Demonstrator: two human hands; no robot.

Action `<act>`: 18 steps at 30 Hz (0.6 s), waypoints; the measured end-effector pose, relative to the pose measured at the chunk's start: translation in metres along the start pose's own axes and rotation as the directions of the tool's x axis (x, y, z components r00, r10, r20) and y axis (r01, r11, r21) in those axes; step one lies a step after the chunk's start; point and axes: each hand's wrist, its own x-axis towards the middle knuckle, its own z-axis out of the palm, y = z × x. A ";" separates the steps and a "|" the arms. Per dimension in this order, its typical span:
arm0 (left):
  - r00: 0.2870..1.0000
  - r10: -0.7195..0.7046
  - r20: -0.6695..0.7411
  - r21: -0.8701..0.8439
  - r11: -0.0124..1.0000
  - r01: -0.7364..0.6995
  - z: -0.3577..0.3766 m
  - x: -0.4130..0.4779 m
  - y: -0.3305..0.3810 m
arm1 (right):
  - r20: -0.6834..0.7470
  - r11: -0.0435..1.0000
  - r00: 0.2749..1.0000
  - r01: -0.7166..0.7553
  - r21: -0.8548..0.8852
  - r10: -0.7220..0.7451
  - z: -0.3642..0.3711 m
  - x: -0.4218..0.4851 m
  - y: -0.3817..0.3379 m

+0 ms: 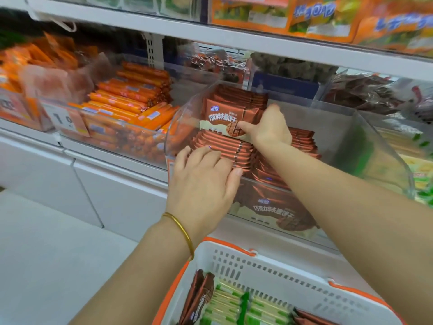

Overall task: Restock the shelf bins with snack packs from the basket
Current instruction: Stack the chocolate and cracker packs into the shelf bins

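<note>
A stack [225, 109] is gripped upright by the right hand [269, 130], just above the row [243, 152] pressed flat-fingered by the left hand [203, 179].

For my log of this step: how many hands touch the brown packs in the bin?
2. The left hand rests on the front row of brown packs; the right hand grips the upright stack behind it.

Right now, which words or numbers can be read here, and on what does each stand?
"巧克力华夫脆饼干": brown pack in right hand; also front pack in clear bin.
"1", next digit unclear: price tag on sausage bin.
Blue logo, upper-shelf bags: too blurred.
</note>
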 end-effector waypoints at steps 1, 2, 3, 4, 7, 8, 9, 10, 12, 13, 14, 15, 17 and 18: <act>1.000 0.001 -0.001 0.001 1.000 -0.001 0.000 0.000 0.000 | 0.017 1.000 1.000 -0.007 -0.002 0.007 -0.001 0.000 0.000; 1.000 0.002 -0.006 0.003 1.000 -0.002 0.001 0.000 0.000 | 0.036 1.000 0.999 -0.020 0.007 0.019 -0.004 -0.001 -0.001; 1.000 0.001 -0.009 0.000 1.000 -0.001 0.001 0.000 -0.001 | 0.056 0.999 0.998 -0.039 0.032 0.037 -0.008 -0.001 -0.001; 1.000 -0.003 -0.010 -0.007 1.000 0.003 0.001 -0.001 -0.001 | 0.073 0.996 0.996 -0.055 0.073 0.049 -0.015 -0.003 -0.002; 0.998 -0.012 -0.054 -0.054 0.999 0.009 -0.002 -0.001 0.003 | 0.046 0.978 0.998 0.021 0.206 -0.031 -0.054 -0.027 0.001; 0.996 0.001 -0.088 -0.069 0.998 -0.007 -0.005 -0.002 0.008 | 0.039 0.968 0.996 0.074 0.238 -0.086 -0.072 -0.045 0.005; 0.990 0.033 -0.135 -0.079 0.996 -0.044 -0.009 -0.005 0.015 | 0.057 0.953 0.989 0.118 0.277 -0.139 -0.091 -0.066 0.011; 0.979 0.077 -0.186 -0.088 0.992 -0.095 -0.012 -0.010 0.023 | 0.094 0.932 0.978 0.147 0.330 -0.188 -0.110 -0.089 0.020; 0.952 0.165 -0.258 -0.120 0.972 -0.201 -0.016 -0.026 0.043 | 0.229 0.877 0.942 0.117 0.466 -0.247 -0.139 -0.135 0.047; 0.943 0.203 -0.265 -0.138 0.960 -0.245 -0.014 -0.035 0.053 | 0.313 0.864 0.917 0.062 0.499 -0.247 -0.144 -0.154 0.066; 0.937 0.244 -0.251 -0.148 0.947 -0.286 -0.011 -0.045 0.063 | 0.403 0.876 0.887 0.006 0.482 -0.228 -0.144 -0.169 0.087; 0.930 0.294 -0.221 -0.142 0.934 -0.329 -0.005 -0.055 0.072 | 0.493 0.906 0.848 -0.038 0.421 -0.193 -0.137 -0.181 0.111; 0.900 0.421 -0.112 -0.102 0.896 -0.432 0.011 -0.075 0.087 | 0.656 0.970 0.749 -0.085 0.230 -0.090 -0.112 -0.198 0.164; 0.877 0.480 -0.039 -0.090 0.872 -0.481 0.019 -0.085 0.094 | 0.713 0.990 0.700 -0.064 0.128 -0.047 -0.096 -0.204 0.194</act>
